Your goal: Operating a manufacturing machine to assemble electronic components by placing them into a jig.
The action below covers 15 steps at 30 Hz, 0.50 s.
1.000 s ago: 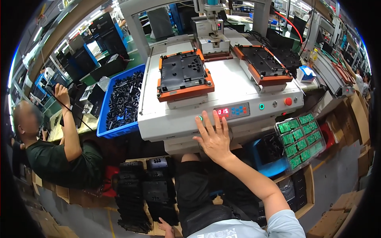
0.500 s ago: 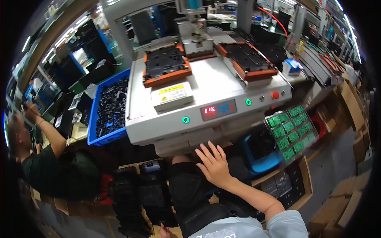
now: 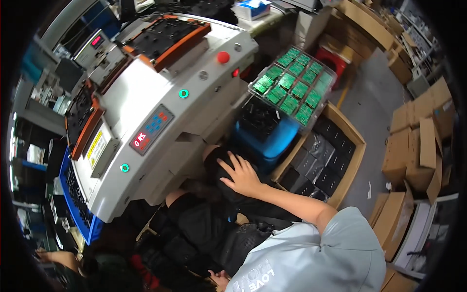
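My right hand (image 3: 242, 176) is open, fingers spread and palm down, above my thigh in black shorts and in front of the white machine (image 3: 160, 182). It holds nothing. My left hand (image 3: 220, 280) shows only in part at the lower edge, beside my shirt. Its visible fingers are slightly apart, and I see nothing in them. Closest to the right hand is a blue bin (image 3: 272, 146) with black parts inside. A clear tray (image 3: 325, 90) of green circuit boards lies over the bin's far side.
An open carton (image 3: 359, 146) of black boxes in wrap stands right of the bin. On the machine sit orange-edged fixtures (image 3: 182, 41) with black plates. A blue crate (image 3: 92, 231) of black parts is at left. Cardboard boxes (image 3: 413, 131) line the right. Another person's arm (image 3: 61, 258) shows lower left.
The view has swung to the right, so the machine now sits further left and tilted. The right hand stays spread over my lap; the left remains low at the edge.
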### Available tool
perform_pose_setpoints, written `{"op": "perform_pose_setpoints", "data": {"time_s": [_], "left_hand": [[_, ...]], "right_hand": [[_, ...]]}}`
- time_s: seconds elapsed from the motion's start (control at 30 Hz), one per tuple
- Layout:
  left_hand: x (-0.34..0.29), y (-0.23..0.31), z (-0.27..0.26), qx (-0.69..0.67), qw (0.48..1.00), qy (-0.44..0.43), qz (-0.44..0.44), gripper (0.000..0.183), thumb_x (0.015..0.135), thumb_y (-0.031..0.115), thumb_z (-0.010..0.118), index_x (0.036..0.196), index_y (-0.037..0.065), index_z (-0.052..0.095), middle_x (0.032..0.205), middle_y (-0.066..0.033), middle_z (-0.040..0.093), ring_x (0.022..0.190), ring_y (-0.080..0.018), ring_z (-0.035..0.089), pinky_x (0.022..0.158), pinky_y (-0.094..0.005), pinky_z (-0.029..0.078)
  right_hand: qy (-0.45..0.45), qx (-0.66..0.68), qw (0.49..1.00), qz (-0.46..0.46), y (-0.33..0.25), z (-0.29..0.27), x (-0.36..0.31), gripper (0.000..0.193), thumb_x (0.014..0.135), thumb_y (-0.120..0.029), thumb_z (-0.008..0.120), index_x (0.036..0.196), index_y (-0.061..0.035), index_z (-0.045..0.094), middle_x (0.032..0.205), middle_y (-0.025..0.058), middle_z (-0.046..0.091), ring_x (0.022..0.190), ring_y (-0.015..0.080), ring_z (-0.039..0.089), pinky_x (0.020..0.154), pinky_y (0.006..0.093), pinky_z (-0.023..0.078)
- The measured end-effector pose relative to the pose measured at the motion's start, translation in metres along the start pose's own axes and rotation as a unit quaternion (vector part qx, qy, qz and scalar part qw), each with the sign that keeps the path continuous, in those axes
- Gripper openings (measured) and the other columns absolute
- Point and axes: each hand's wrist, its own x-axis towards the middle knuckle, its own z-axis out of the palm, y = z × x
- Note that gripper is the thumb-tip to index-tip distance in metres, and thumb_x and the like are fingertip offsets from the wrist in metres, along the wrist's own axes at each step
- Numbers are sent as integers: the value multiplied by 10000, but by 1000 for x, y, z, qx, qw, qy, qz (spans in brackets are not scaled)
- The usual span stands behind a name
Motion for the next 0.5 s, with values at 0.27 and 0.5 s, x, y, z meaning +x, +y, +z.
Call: {"op": "perform_pose_setpoints", "data": {"time_s": [0.27, 0.5], "left_hand": [[-10, 52, 19, -154, 962, -222, -36, 600, 914, 22, 498, 1469, 74, 275, 729, 0, 395, 559, -118, 396, 560, -244, 402], [3, 98, 31, -394, 781, -484, -30, 547, 955, 77, 442, 1471, 62, 261, 719, -20, 410, 536, -134, 398, 531, -251, 392]], "right_hand": [[61, 304, 946, 98, 29, 3, -1, 327, 897, -224, 603, 1180, -60, 603, 1218, 159, 588, 1149, 310, 538, 972, 377, 419], [198, 90, 955, 200, 119, -33, 37, 167, 891, -203, 587, 984, -79, 649, 899, 113, 657, 821, 307, 578, 754, 408, 447]]}}
